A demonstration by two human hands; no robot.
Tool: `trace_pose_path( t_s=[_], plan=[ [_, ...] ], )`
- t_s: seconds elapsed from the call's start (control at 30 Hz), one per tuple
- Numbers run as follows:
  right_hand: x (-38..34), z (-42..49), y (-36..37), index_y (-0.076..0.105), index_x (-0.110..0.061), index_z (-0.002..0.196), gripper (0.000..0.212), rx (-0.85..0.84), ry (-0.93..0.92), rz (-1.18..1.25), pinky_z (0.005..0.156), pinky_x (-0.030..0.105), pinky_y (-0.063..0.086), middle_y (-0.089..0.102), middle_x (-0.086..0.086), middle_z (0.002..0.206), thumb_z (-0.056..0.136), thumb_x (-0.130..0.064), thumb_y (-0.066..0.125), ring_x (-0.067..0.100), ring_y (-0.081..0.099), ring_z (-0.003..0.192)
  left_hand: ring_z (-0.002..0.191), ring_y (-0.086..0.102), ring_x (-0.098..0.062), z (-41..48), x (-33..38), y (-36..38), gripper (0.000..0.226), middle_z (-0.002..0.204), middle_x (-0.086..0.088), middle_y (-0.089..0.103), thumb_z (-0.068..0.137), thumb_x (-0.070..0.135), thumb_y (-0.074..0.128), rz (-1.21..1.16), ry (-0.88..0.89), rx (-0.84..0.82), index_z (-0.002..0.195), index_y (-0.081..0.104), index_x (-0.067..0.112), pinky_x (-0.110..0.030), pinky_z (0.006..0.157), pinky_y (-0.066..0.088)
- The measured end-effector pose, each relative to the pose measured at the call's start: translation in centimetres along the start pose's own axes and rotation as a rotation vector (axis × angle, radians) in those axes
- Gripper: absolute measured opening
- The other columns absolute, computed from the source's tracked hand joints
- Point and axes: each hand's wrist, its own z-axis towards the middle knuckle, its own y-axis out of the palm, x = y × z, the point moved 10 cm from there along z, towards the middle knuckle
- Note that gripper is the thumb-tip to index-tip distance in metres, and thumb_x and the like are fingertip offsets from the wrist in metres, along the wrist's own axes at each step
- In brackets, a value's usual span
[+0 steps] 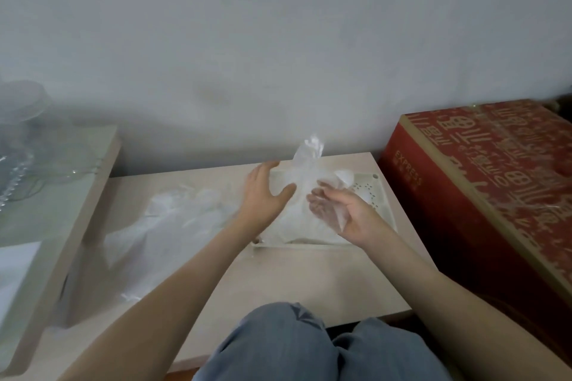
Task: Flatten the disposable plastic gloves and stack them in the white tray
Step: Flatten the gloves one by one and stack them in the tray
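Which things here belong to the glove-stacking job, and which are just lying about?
Job: raised glove, loose glove pile, white tray, gloves lying inside.
Lying about: red cardboard box, glassware at left.

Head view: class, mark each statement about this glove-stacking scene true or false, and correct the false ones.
1. The right hand holds a glove above the tray. True.
2. The red box stands left of the table. False: it stands to the right.
3. A pile of gloves lies left of the tray. True.
4. The tray has no holes. False: small holes show in its far right corner.
5. The left hand is clenched. False: its fingers are straight.
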Motion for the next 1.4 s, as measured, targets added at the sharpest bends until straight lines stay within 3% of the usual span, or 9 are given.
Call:
trace_pose_path(
  t_s=[0.1, 0.23, 0.37, 0.53, 0.67, 0.8, 1.07, 1.27, 1.4],
  plan=[
    [0.4, 0.5, -0.3, 0.054, -0.008, 0.105, 0.017, -0.043, 0.038, -0.031, 0.075, 0.032, 0.058, 0.065, 0.008, 0.084, 0.090, -0.001, 0.053, 0.022, 0.067, 0.079, 0.123, 0.047, -0.019, 1.2, -3.8, 1.0, 0.081, 0.131, -0.002, 0.052, 0.071, 0.059, 0.066, -0.196, -0.291, -0.099, 0.135, 0.044, 0.015, -0.038, 0.106, 0.038],
    [0.8, 1.3, -1.4, 0.061, -0.008, 0.098, 0.016, -0.033, 0.059, -0.108, 0.074, 0.032, 0.058, 0.067, 0.007, 0.085, 0.082, -0.004, 0.059, 0.019, 0.068, 0.077, 0.076, 0.058, -0.014, 2.3, -3.8, 3.4, 0.014, 0.084, 0.003, 0.063, 0.091, 0.024, 0.063, -0.320, -0.292, -0.291, 0.095, 0.067, 0.011, -0.024, 0.071, 0.048],
    [-0.1, 2.0, -4.1, 0.061, -0.007, 0.091, 0.011, 0.136, 0.022, -0.152, 0.067, 0.030, 0.059, 0.065, 0.006, 0.079, 0.091, 0.001, 0.055, 0.014, 0.064, 0.068, 0.053, 0.050, -0.011, 3.3, -4.3, 4.3, 0.011, 0.074, 0.000, 0.062, 0.094, 0.015, 0.056, -0.211, -0.268, -0.291, 0.094, 0.062, 0.007, -0.022, 0.053, 0.042],
    [-1.1, 2.4, -6.3, 0.059, -0.008, 0.092, 0.009, 0.242, -0.047, -0.112, 0.064, 0.029, 0.059, 0.062, 0.006, 0.075, 0.093, -0.001, 0.054, 0.014, 0.060, 0.067, 0.058, 0.050, -0.013, 3.1, -5.6, 6.7, 0.032, 0.083, -0.002, 0.063, 0.098, 0.039, 0.048, -0.273, -0.383, -0.389, 0.101, 0.056, 0.008, -0.024, 0.057, 0.041],
    [-1.0, 2.6, -6.9, 0.060, -0.007, 0.096, 0.008, 0.263, -0.051, -0.077, 0.063, 0.028, 0.058, 0.064, 0.005, 0.073, 0.093, -0.002, 0.055, 0.014, 0.062, 0.066, 0.066, 0.044, -0.013, 2.3, -5.1, 8.5, 0.029, 0.069, 0.012, 0.067, 0.094, 0.041, 0.054, -0.289, -0.342, -0.583, 0.084, 0.065, 0.017, -0.024, 0.064, 0.036],
    [-1.3, 3.0, -8.0, 0.058, -0.007, 0.091, 0.006, 0.350, -0.034, -0.213, 0.052, 0.021, 0.051, 0.062, -0.002, 0.060, 0.094, -0.005, 0.054, 0.009, 0.053, 0.054, 0.059, 0.050, -0.011, 3.6, -4.7, 7.6, 0.016, 0.061, 0.004, 0.062, 0.094, 0.020, 0.056, -0.146, -0.246, -0.484, 0.080, 0.062, 0.016, -0.018, 0.057, 0.040],
    [-3.8, 2.4, -11.8, 0.061, -0.014, 0.086, 0.010, 0.531, -0.049, -0.601, 0.036, 0.018, 0.020, 0.063, -0.003, 0.066, 0.093, -0.022, 0.059, 0.010, 0.031, 0.044, 0.046, 0.045, 0.000, 5.6, -5.2, 7.3, 0.011, 0.057, 0.006, 0.059, 0.092, 0.031, 0.059, 0.196, -0.140, -0.502, 0.085, 0.058, 0.023, -0.022, 0.050, 0.034],
    [-4.7, 2.1, -11.7, 0.062, -0.011, 0.086, 0.012, 0.538, -0.060, -0.699, 0.040, 0.021, 0.036, 0.065, 0.005, 0.071, 0.094, -0.018, 0.057, 0.014, 0.048, 0.048, 0.078, 0.051, -0.014, 7.0, -5.4, 6.8, 0.016, 0.062, 0.008, 0.061, 0.090, 0.037, 0.059, 0.315, -0.083, -0.457, 0.080, 0.058, 0.025, -0.027, 0.059, 0.035],
    [-5.1, 2.3, -11.0, 0.060, -0.008, 0.090, 0.008, 0.497, -0.086, -0.806, 0.034, 0.017, 0.026, 0.063, 0.006, 0.072, 0.094, -0.014, 0.056, 0.011, 0.031, 0.037, 0.083, 0.053, -0.018, 7.6, -5.6, 6.4, 0.014, 0.081, 0.003, 0.062, 0.094, 0.036, 0.052, 0.444, -0.079, -0.421, 0.090, 0.058, 0.024, -0.029, 0.066, 0.036]
  ],
)
